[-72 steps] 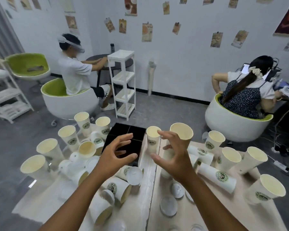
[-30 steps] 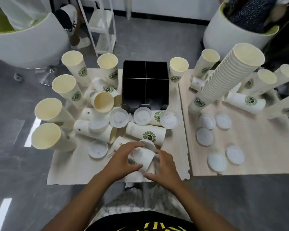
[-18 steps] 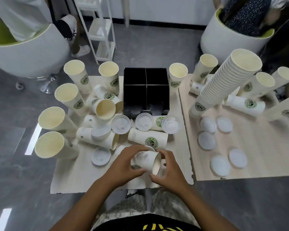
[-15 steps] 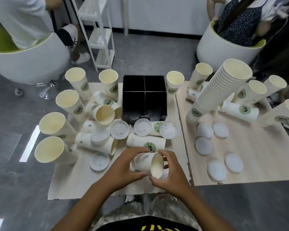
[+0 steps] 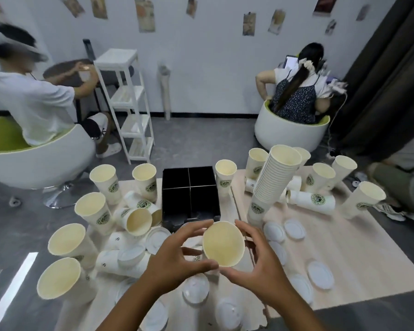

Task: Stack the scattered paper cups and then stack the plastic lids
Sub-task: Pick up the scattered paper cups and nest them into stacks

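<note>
Trouble lies mostly in what surrounds me. I hold one paper cup [image 5: 223, 243] upright above the boards, mouth toward me, my left hand [image 5: 175, 256] curled round its left side with the thumb pinching under the rim, my right hand [image 5: 256, 263] cupping the right side with fingers bent against the wall. Both sets of fingers are clamped on this cup, lightly by the look of it.

The tall stack [image 5: 271, 185] stands on the right-hand board [image 5: 359, 249], beyond and to the right of my hands, and it leans. I judge that dropping the cup onto it off-centre, or pushing down hard to seat it, could tip the whole column into the upright cups behind it and the one lying on its side [image 5: 311, 199] next to its base.

Squeezing is another risk: thin paper walls buckle, and an oval rim will jam instead of nesting.

Loose lids [image 5: 320, 274] lie flat below my wrists and beside the stack's foot; a forearm sweeping low on the way across could scatter them or push some off the near edge. The black divided box [image 5: 190, 194] sits just beyond my fingertips, so a reach straight forward would knock it.
</note>
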